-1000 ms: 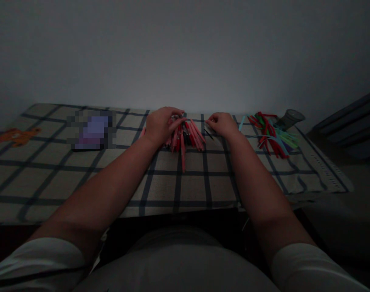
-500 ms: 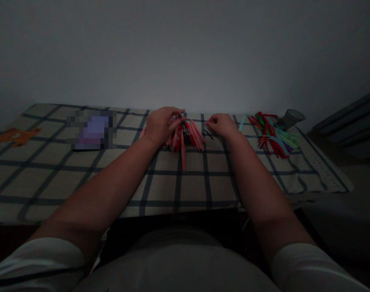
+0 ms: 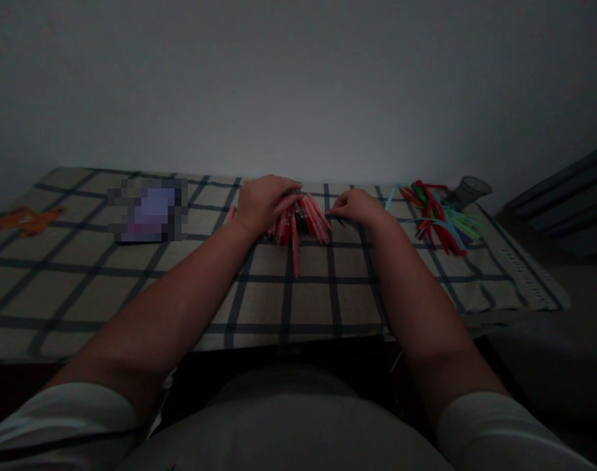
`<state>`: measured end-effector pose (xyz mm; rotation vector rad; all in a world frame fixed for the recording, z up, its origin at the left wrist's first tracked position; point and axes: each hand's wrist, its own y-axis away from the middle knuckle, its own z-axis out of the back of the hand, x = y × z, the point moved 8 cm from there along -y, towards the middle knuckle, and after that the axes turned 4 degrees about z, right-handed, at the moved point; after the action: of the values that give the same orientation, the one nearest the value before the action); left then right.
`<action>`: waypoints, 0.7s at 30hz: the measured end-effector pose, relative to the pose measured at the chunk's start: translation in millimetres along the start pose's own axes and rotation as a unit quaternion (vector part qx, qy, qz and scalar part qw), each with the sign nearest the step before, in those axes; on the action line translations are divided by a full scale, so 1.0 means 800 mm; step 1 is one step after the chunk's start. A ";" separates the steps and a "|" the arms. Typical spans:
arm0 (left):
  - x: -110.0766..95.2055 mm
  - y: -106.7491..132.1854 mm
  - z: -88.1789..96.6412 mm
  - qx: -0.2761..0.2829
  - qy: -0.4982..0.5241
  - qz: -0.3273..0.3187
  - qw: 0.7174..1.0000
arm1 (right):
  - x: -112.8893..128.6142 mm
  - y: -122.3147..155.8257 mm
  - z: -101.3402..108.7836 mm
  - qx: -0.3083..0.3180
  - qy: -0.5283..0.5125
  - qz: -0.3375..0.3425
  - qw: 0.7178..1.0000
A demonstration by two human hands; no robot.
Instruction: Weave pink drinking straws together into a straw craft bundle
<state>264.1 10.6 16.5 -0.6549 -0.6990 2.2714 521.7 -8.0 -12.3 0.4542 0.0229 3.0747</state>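
Note:
A fanned bundle of pencils [image 3: 294,229], mostly pink and red with some dark ones, lies on the checked cloth in front of me. My left hand [image 3: 265,204] is closed over the far left end of this bundle, its fingers and thumb curved around the tops. Just right of the bundle, my right hand [image 3: 356,205] pinches at a slim dark pencil [image 3: 341,222] close to the cloth. Dim light and my fingers hide most of that pencil.
A checked cloth [image 3: 190,288] covers the table against the wall. On the left lie an orange cut-out figure [image 3: 27,221] and a blurred phone-like thing [image 3: 151,212]. Coloured fuzzy strips [image 3: 440,226] and a grey cup on its side [image 3: 469,190] are at the right.
My left fingers have lowered and drawn closer to the thumb over the bundle. My right hand has dropped slightly toward the cloth, its fingertips nearer the bundle.

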 end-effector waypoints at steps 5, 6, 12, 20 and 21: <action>-0.003 0.000 -0.004 0.016 0.003 -0.021 1.000 | 0.000 -0.003 -0.003 0.010 -0.003 0.003 1.000; -0.003 0.000 -0.004 0.015 0.002 -0.021 1.000 | 0.000 -0.002 -0.004 0.010 -0.002 0.002 1.000; -0.007 0.002 -0.001 -0.006 -0.004 -0.050 0.999 | 0.005 0.001 0.002 -0.013 -0.013 0.002 1.000; -0.008 0.000 -0.001 0.003 -0.010 -0.052 0.999 | 0.019 0.006 0.036 -0.130 -0.185 0.029 0.974; -0.008 0.000 -0.001 0.004 -0.010 -0.052 0.999 | 0.019 0.006 0.038 -0.140 -0.203 0.026 0.969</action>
<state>268.6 6.3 17.4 -0.5792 -0.7167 2.1876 516.2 -11.9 21.5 1.0599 -0.4328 2.8990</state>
